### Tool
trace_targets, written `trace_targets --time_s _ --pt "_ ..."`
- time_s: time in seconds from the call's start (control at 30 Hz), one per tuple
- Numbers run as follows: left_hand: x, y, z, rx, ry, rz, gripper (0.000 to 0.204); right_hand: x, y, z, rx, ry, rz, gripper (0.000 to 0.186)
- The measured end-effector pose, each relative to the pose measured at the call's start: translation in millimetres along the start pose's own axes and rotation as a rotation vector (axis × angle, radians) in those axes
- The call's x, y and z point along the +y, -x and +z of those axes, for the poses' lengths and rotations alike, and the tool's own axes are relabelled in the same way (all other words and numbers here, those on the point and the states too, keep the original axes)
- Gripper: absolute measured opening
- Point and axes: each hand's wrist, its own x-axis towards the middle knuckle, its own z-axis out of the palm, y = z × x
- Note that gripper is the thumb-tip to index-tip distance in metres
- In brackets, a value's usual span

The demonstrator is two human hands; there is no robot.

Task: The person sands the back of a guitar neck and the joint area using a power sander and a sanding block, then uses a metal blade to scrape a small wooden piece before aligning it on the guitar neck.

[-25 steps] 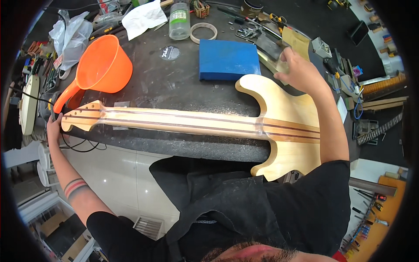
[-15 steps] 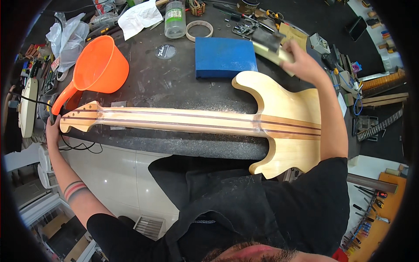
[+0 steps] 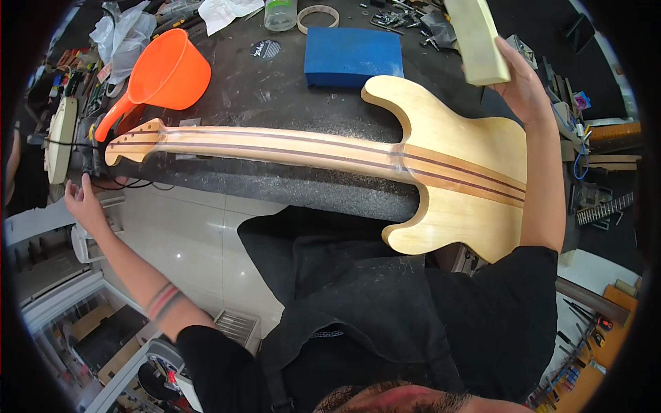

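A pale wooden electric guitar (image 3: 454, 213), with dark neck stripes and no strings or hardware, lies back up across the dark workbench (image 3: 268, 89), headstock to the left. My right hand (image 3: 516, 82) grips a long pale cream block (image 3: 480, 48) above the body's far side. My left hand (image 3: 84, 199) has its fingers apart and holds nothing I can see; it is at the bench's left edge, below and left of the headstock, near black cables (image 3: 124, 186). An orange dipper (image 3: 169, 72) sits behind the headstock. A blue block (image 3: 352, 55) stands behind the neck and upper horn.
A clear jar (image 3: 281, 15), a tape ring (image 3: 317, 20), white paper (image 3: 220, 12) and loose hardware (image 3: 392, 17) crowd the back. Bags, tools and a cream guitar body (image 3: 60, 141) line the left. Another fretboard (image 3: 606, 206) and tools are at right. Tiled floor (image 3: 186, 241) shows below.
My right hand has lifted the cream block and drawn it rightward from behind the blue block. My left hand has come away from the headstock end, lower and leftward. The view has shifted slightly.
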Motion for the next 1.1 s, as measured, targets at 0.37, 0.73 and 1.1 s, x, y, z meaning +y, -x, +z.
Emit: trace_targets --time_s 0.37,0.73,1.1 --pt "414.2 272.7 44.6 -0.620 1.140 -0.027 0.070 -9.3 59.1 195.3 -0.631 0.293 -0.466 0.061" --pt "427.2 379.6 18.3 -0.613 0.033 0.602 0.078 31.0 36.5 90.9 -0.251 0.573 -0.671 0.021" --pt "301.3 292.4 28.6 -0.266 -0.402 0.319 0.056 45.5 45.7 88.1 -0.248 0.632 -0.449 0.018"
